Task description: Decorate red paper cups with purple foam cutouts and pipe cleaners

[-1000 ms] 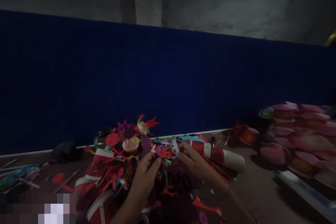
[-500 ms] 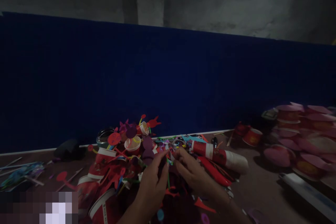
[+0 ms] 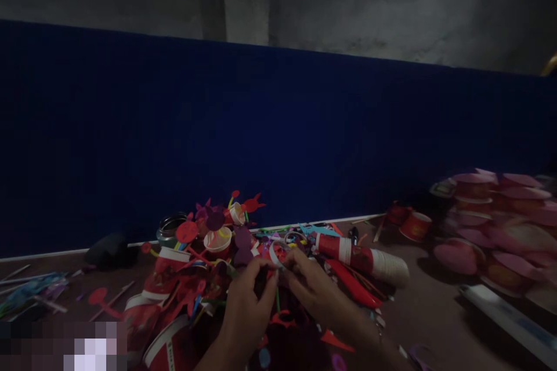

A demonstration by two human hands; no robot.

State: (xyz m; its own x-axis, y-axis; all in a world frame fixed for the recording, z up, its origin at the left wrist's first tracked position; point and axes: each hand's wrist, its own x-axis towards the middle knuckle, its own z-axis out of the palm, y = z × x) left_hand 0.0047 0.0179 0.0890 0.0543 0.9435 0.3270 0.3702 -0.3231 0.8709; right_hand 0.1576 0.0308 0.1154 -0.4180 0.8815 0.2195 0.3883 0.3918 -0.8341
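Note:
Over the craft pile, my left hand (image 3: pixel 248 301) and my right hand (image 3: pixel 311 284) meet with their fingertips pinched close together. Between them a thin white curved strip (image 3: pixel 274 255) sticks up; whether it is paper or tape I cannot tell. Both hands appear to grip it. Below the fingertips hangs a narrow green stem (image 3: pixel 278 300), whose upper end is hidden. Left of my hands are red paper cups (image 3: pixel 167 278) with cut-out shapes, among them a purple cut-out (image 3: pixel 243 246). A stack of red and white paper cups (image 3: pixel 361 258) lies sideways to the right.
A blue panel (image 3: pixel 278 139) stands behind the tabletop. Decorated pink-topped cups (image 3: pixel 513 232) crowd the far right, with a long pale box (image 3: pixel 509 319) before them. A dark jar (image 3: pixel 172 227) stands at the back left. Blue and white sticks (image 3: pixel 39 290) lie at the left edge.
The white strip now shows more plainly, curling up between my fingertips. My hands have shifted slightly lower, and the whole view has drifted a little.

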